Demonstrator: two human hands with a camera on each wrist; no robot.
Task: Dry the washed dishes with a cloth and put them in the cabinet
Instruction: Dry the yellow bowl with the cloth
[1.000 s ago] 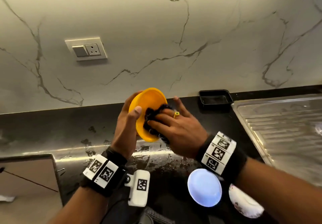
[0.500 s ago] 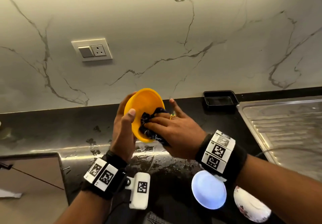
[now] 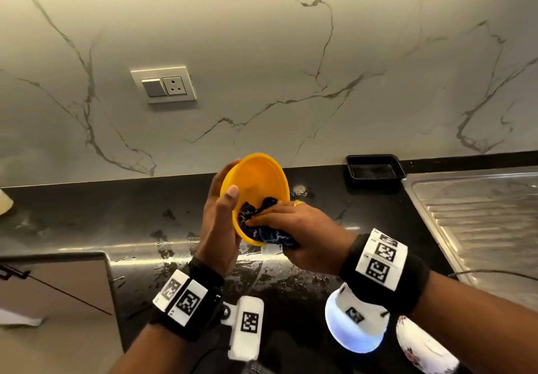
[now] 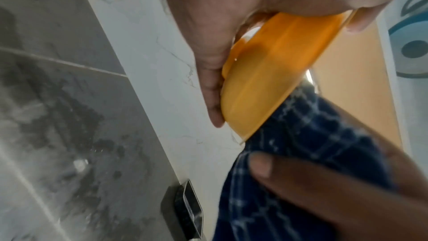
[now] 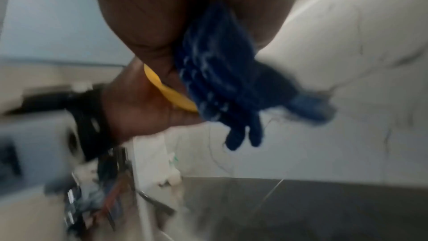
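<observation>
I have the yellow bowl point(image 3: 254, 183) held on edge above the worktop point(image 3: 116, 213), its mouth turned toward the head camera. The left hand point(image 3: 219, 228) takes it at the rim, thumb inside, fingers spread on the outer wall; that grip is clamped on the bowl. The right hand point(image 3: 305, 228) pinches the blue checked cloth point(image 3: 263, 232) and presses it into the lower inside wall, so its grip is full of cloth.

Handling, as I judge it: the bowl looks like thin plastic, light and stiff, not fragile, but slippery while wet. The rim pinch is the correct hold; it leaves the inside free for wiping. The cloth is soft and bunches, so a loose tail hangs below the rim.

The worktop is dark polished stone with water pooled beneath the hands. A black tray point(image 3: 375, 170) sits at the marble wall point(image 3: 291, 53); the steel drainboard point(image 3: 480, 213) lies to the right. A white bowl point(image 3: 353, 333) and a floral dish point(image 3: 425, 350) wait near the front edge. No cabinet interior is visible.
</observation>
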